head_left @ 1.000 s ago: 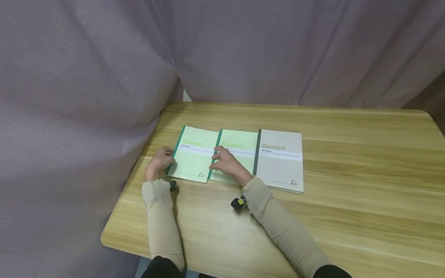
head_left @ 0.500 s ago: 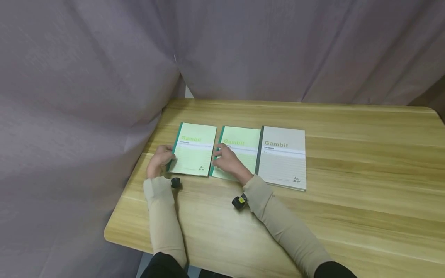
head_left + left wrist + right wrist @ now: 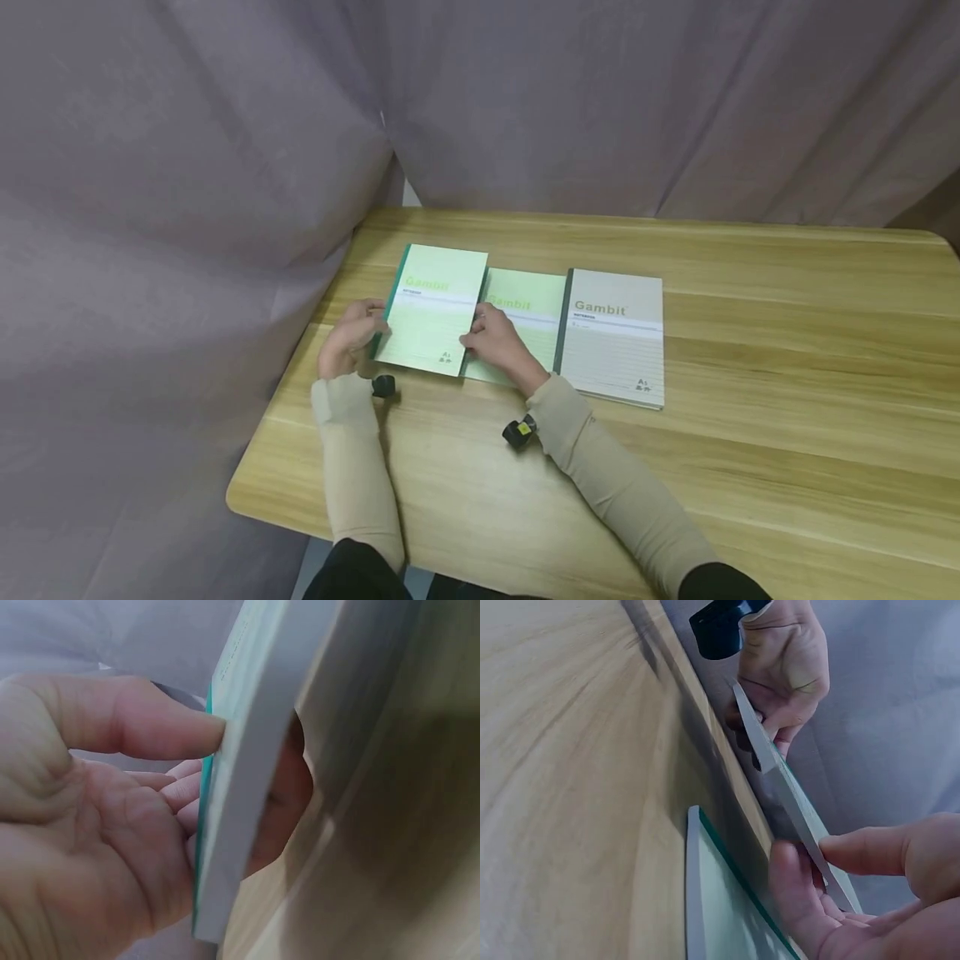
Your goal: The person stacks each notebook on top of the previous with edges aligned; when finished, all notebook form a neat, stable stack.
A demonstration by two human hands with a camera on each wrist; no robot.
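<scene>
the left hand (image 3: 347,337) and right hand (image 3: 498,342) pinched opposite edges of the left green notebook (image 3: 435,308), raised off the table (image 3: 750,350), left of the middle green notebook (image 3: 528,312).

The left green notebook (image 3: 437,310) is held at both side edges, partly overlapping the middle green notebook (image 3: 525,321). The left hand (image 3: 351,337) grips its spine edge; the right hand (image 3: 501,346) grips the opposite edge, resting over the middle green notebook. The grey notebook (image 3: 615,336) lies just right of the middle green notebook, flat on the wooden table (image 3: 787,350).
</scene>
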